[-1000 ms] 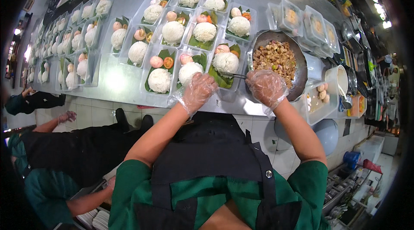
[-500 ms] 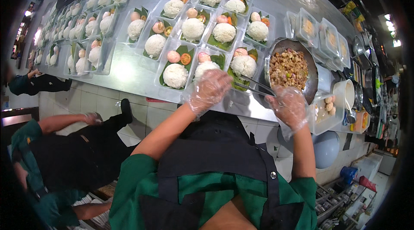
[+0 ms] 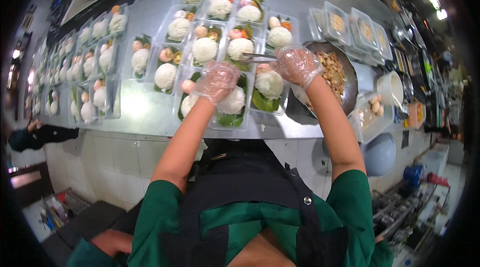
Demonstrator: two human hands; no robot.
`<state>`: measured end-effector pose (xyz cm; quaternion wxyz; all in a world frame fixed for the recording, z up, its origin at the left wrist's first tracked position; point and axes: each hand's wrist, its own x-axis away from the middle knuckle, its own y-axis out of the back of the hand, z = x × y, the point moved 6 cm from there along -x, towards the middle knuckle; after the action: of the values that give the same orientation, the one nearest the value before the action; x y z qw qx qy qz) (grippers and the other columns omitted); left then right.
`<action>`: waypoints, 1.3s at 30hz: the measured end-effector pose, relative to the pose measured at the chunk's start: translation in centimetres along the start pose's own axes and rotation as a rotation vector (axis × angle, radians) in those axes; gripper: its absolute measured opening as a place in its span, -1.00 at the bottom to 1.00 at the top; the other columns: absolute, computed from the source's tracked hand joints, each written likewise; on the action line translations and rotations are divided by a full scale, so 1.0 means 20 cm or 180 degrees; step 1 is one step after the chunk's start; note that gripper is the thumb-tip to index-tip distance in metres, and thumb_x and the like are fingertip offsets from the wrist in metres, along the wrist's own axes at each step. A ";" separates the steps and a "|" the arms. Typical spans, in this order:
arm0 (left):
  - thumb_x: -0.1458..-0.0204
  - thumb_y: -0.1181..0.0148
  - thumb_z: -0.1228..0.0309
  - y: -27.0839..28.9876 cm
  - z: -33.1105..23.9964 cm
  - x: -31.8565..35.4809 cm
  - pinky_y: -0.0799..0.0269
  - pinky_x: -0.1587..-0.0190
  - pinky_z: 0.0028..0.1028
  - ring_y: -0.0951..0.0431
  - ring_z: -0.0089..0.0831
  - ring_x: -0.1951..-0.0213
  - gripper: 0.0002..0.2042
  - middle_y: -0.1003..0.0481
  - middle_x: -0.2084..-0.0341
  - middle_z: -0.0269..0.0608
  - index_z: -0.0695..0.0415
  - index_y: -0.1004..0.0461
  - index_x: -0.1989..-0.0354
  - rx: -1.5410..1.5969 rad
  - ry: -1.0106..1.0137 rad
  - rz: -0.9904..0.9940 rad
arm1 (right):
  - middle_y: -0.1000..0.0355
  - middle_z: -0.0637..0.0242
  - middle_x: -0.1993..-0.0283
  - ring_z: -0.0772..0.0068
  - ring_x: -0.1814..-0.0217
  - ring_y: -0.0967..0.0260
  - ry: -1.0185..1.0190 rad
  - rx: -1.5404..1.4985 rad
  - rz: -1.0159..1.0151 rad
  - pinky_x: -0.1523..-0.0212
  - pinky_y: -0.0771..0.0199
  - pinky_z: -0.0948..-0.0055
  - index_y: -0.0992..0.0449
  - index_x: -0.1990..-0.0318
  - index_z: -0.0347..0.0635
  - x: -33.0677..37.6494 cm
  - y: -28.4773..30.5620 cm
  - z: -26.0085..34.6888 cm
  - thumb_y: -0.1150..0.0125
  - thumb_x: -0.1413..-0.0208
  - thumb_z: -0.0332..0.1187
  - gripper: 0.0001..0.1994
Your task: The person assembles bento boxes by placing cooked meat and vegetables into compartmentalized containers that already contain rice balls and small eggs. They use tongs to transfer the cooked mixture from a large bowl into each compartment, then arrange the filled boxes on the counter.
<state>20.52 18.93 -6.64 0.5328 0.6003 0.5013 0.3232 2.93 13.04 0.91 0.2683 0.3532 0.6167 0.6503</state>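
My right hand (image 3: 297, 65), in a clear plastic glove, grips metal tongs (image 3: 256, 58) whose tips point left over a clear meal tray holding a rice mound (image 3: 240, 48) on a green leaf. My gloved left hand (image 3: 218, 81) hovers with bent fingers over the nearest tray of rice (image 3: 232, 102), touching or just above it; nothing shows in it. Right of my right hand sits a dark round pan (image 3: 350, 79) of chopped brownish food.
Many clear trays (image 3: 166, 72) with rice mounds and small toppings cover the steel counter (image 3: 145, 112), stretching far left. Lidded filled containers (image 3: 350, 24) line the right. A white pot (image 3: 390, 88) and a tub of food (image 3: 371, 114) stand beside the pan. Another person's hand (image 3: 34, 126) at left.
My right hand has swung the tongs left from the pan to over the rice trays. My left hand stays on the near tray. The view has shifted down.
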 end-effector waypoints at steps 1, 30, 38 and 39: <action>-0.07 -0.03 0.31 0.06 -0.04 0.01 -0.23 -0.02 -0.21 -0.48 -0.26 0.16 -0.81 -0.53 0.36 -0.17 0.11 -0.53 0.28 0.0131 -0.0041 -0.0452 | -0.49 0.05 0.33 0.04 0.25 -0.47 -0.0021 -0.0199 -0.0333 0.20 -0.45 0.12 -0.49 0.18 -0.15 0.08 0.05 -0.03 -0.03 -0.12 -0.06 -0.65; 0.25 -0.12 0.42 -0.43 -0.71 -0.57 -0.38 0.22 -0.24 -0.47 0.00 0.39 -0.75 -0.45 0.48 0.14 0.29 -0.40 0.35 0.3992 0.1851 0.0097 | -0.48 0.05 0.26 0.21 0.17 -0.39 -0.3281 -0.2374 -0.1773 0.07 -0.31 0.29 -0.46 0.15 -0.43 1.41 -0.26 -0.49 -0.10 -0.13 -0.05 -0.52; 0.35 -0.03 0.53 -0.45 -0.70 -0.49 -0.29 0.42 -0.41 -0.36 -0.42 0.47 -0.86 -0.34 0.63 -0.27 0.23 -0.38 0.51 0.4619 0.2078 -0.0163 | -0.16 0.57 0.58 0.74 0.61 0.01 -0.3331 -0.4276 -0.2243 0.60 0.03 0.66 -0.50 0.17 -0.20 1.48 -0.35 -0.57 0.00 -0.21 -0.05 -0.63; 0.36 -0.03 0.53 -0.41 -0.68 -0.45 -0.26 0.46 -0.42 -0.32 -0.44 0.52 -0.87 -0.32 0.64 -0.29 0.22 -0.36 0.53 0.4617 0.2043 -0.0085 | -0.14 0.59 0.58 0.76 0.62 0.05 -0.3320 -0.4669 -0.2354 0.62 0.07 0.68 -0.50 0.17 -0.18 1.47 -0.31 -0.57 0.00 -0.21 -0.05 -0.64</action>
<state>3.15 14.11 -10.24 -0.1580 0.6691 0.7231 0.0668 -24.36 29.73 -1.40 0.8486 0.1260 -0.0660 0.5095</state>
